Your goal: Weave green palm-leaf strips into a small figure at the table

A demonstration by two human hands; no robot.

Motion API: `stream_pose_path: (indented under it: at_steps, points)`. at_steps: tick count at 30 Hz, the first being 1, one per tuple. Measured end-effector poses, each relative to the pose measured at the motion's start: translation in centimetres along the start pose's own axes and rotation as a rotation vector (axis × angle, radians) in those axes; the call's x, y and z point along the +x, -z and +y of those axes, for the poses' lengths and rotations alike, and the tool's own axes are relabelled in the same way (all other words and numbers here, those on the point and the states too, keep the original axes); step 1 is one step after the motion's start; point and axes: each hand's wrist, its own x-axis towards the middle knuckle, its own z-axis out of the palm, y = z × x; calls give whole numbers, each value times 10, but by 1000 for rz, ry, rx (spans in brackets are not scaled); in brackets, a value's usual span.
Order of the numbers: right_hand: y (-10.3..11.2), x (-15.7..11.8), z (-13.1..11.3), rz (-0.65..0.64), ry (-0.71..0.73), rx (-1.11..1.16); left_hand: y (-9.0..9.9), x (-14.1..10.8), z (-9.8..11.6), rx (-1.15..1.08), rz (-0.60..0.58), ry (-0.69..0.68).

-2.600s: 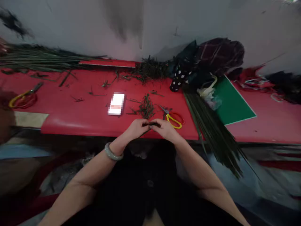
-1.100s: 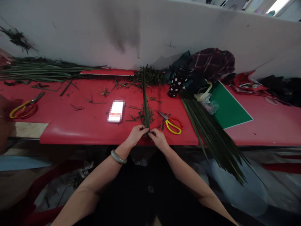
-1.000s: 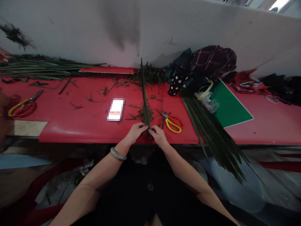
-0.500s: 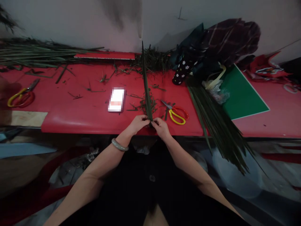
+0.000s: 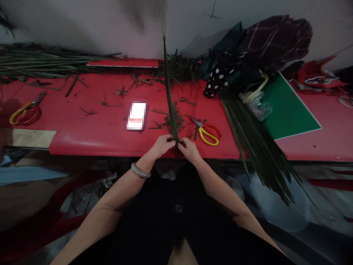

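A long green leaf strip [image 5: 170, 99] rises from between my hands, its tip pointing away toward the wall. My left hand [image 5: 163, 145] pinches its lower end from the left, with a bangle on that wrist. From the right, the fingers of my right hand [image 5: 189, 149] close on the same end. The fingertips of both hands nearly meet there, hiding the very base. Just beyond lie leaf scraps [image 5: 176, 118]. Scissors [image 5: 205, 131] with one red and one yellow handle rest to the right, and a lit phone [image 5: 136, 116] lies to the left.
A bundle of long leaves [image 5: 253, 147] hangs over the table's right front edge. Another leaf pile [image 5: 41, 60] lies along the wall. A second pair of scissors [image 5: 27, 110] is at far left. A flowered black bottle [image 5: 213, 82] stands near a green board [image 5: 292, 114] on the red table [image 5: 91, 141].
The leaf strip's tip has swung slightly left and up. Both hands keep their grip at its base in nearly the same place, while the view shifts a little.
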Motion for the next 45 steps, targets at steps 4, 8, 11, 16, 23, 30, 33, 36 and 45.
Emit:
stream_pose_path:
  at_steps: [4, 8, 11, 16, 23, 30, 33, 36, 45]
  points:
    - [-2, -3, 0, 40, 30, -14, 0, 2, -7, 98, 31, -56]
    - [-3, -5, -3, 76, 36, -21, -1, 4, -11, 225, 68, -128]
    - [-4, -5, -4, 89, 32, -18, -1, 5, -12, 293, 69, -152]
    - [-6, -4, 0, 112, 38, -23, -2, 3, -8, 388, 94, -165]
    - [-7, -4, 0, 141, 37, -38, -5, 3, -3, 471, 126, -193]
    - [-8, -3, 1, 143, 35, -19, -8, 3, -4, 471, 152, -165]
    - [-8, -2, 3, 139, 21, 6, -11, -2, 2, 569, 193, -184]
    - [-7, -2, 3, 128, -11, 10, -10, -3, 3, 604, 183, -207]
    - [-4, -3, 2, 45, 54, 17, 1, -12, 0, 632, 132, -275]
